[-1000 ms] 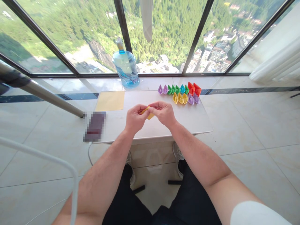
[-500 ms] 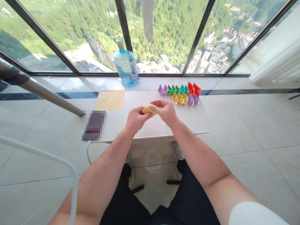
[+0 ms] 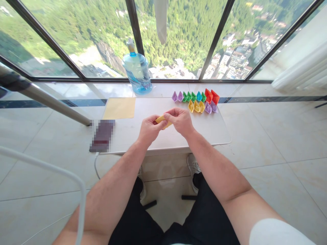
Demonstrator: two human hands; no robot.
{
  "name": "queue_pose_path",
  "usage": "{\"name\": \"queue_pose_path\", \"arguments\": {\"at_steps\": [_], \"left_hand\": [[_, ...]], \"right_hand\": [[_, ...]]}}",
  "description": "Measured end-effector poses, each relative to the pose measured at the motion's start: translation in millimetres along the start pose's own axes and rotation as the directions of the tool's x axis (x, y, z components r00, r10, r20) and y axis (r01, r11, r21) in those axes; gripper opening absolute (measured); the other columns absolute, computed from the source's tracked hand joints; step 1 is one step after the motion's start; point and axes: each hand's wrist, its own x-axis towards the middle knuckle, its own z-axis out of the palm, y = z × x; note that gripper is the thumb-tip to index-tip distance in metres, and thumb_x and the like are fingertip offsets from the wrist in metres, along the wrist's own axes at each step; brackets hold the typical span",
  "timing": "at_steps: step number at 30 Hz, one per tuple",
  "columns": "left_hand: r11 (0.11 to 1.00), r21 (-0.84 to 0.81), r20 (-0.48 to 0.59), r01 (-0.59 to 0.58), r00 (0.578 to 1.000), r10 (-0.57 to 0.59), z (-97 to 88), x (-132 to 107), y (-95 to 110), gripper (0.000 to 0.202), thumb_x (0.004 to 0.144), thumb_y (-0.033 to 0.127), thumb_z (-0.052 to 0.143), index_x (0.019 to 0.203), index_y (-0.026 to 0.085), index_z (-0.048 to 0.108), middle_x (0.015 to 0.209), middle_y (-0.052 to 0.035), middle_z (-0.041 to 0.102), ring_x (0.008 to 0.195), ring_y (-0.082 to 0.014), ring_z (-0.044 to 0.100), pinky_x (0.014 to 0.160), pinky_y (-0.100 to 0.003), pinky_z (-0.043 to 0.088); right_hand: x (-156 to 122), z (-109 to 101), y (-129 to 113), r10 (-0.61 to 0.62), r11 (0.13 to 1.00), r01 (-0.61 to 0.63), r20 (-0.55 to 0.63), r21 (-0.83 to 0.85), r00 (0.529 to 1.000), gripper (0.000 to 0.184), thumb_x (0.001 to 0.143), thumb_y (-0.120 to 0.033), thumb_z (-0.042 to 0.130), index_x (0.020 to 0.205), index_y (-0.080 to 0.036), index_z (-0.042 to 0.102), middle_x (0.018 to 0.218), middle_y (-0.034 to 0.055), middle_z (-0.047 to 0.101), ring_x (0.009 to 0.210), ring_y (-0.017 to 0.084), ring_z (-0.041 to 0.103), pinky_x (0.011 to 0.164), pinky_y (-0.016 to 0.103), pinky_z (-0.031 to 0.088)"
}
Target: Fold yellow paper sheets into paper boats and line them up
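Note:
A small folded piece of yellow paper (image 3: pixel 160 119) is held up over the middle of the white table (image 3: pixel 163 141). My left hand (image 3: pixel 150 128) grips its left end, thumb on top. On the right side, my right hand (image 3: pixel 181 119) pinches the same paper between thumb and fingers. Both hands cover much of it, so its exact fold cannot be seen. Beyond my right hand stand folded paper boats in two rows: purple (image 3: pixel 177 96), green (image 3: pixel 188 97), blue (image 3: pixel 199 96), red (image 3: pixel 211 96) and yellow ones (image 3: pixel 196 107).
Flat yellow paper (image 3: pixel 119 108) lies at the table's back left. A blurred-out, phone-shaped object (image 3: pixel 102 136) with a white cable (image 3: pixel 96 166) sits at the left edge. Behind the table a blue water jug (image 3: pixel 138 73) stands by the window. A grey pole (image 3: pixel 58 105) slants in from the left.
My left hand has shifted slightly right, closer to my right hand, and less of the yellow paper shows between them. Everything else stays in place.

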Motion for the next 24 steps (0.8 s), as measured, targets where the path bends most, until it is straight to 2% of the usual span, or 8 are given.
{"name": "queue_pose_path", "arguments": {"at_steps": [4,10,16,21,24], "left_hand": [[1.0,0.015,-0.023,-0.011,1.0,0.011,-0.5,0.3,-1.0,0.025,0.071,0.039,0.081,0.073,0.016,0.071,0.065,-0.0017,0.069,0.061,-0.0142,0.061,0.059,-0.026,0.046],[0.998,-0.061,0.023,-0.003,1.0,0.004,-2.2,1.5,1.1,0.027,0.068,0.039,0.084,0.072,0.015,0.072,0.065,-0.0027,0.069,0.062,-0.0143,0.061,0.059,-0.026,0.045],[0.998,-0.066,0.018,0.02,1.0,-0.018,-3.6,-0.4,3.5,0.033,0.066,0.043,0.086,0.069,0.014,0.072,0.065,-0.0041,0.07,0.061,-0.0141,0.062,0.059,-0.027,0.047],[0.993,-0.056,0.093,0.102,0.991,-0.097,-1.8,-1.4,2.4,0.024,0.064,0.033,0.084,0.077,0.014,0.076,0.068,-0.0053,0.073,0.064,-0.0162,0.065,0.062,-0.028,0.05],[0.994,-0.065,0.092,0.086,0.993,-0.08,-2.3,-0.3,0.1,0.021,0.064,0.031,0.081,0.075,0.014,0.075,0.064,-0.0045,0.071,0.06,-0.0155,0.063,0.06,-0.028,0.048]], "right_hand": [[-2.1,4.0,2.0,-0.051,0.997,0.049,-0.025,-0.051,0.998,0.02,0.074,-0.039,0.077,0.078,-0.019,0.073,0.071,0.0017,0.074,0.066,0.017,0.069,0.06,0.028,0.056],[-4.6,7.8,4.6,-0.079,0.992,0.069,-0.091,-0.107,0.993,0.02,0.078,-0.039,0.073,0.078,-0.019,0.071,0.07,0.0017,0.073,0.066,0.017,0.068,0.06,0.028,0.056],[-3.1,5.9,5.8,0.036,0.999,-0.036,0.055,0.009,0.998,0.034,0.069,-0.049,0.081,0.078,-0.017,0.072,0.068,0.0025,0.072,0.061,0.018,0.067,0.054,0.028,0.055],[-3.4,3.8,5.2,-0.014,0.993,0.007,-0.062,-0.119,0.998,0.026,0.073,-0.043,0.077,0.068,-0.018,0.072,0.062,0.0003,0.069,0.057,0.014,0.061,0.051,0.026,0.048],[-3.3,0.8,6.3,-0.022,0.994,0.017,-0.044,-0.105,0.999,0.025,0.075,-0.043,0.076,0.073,-0.018,0.075,0.068,0.0016,0.072,0.061,0.015,0.062,0.055,0.027,0.049]]}}
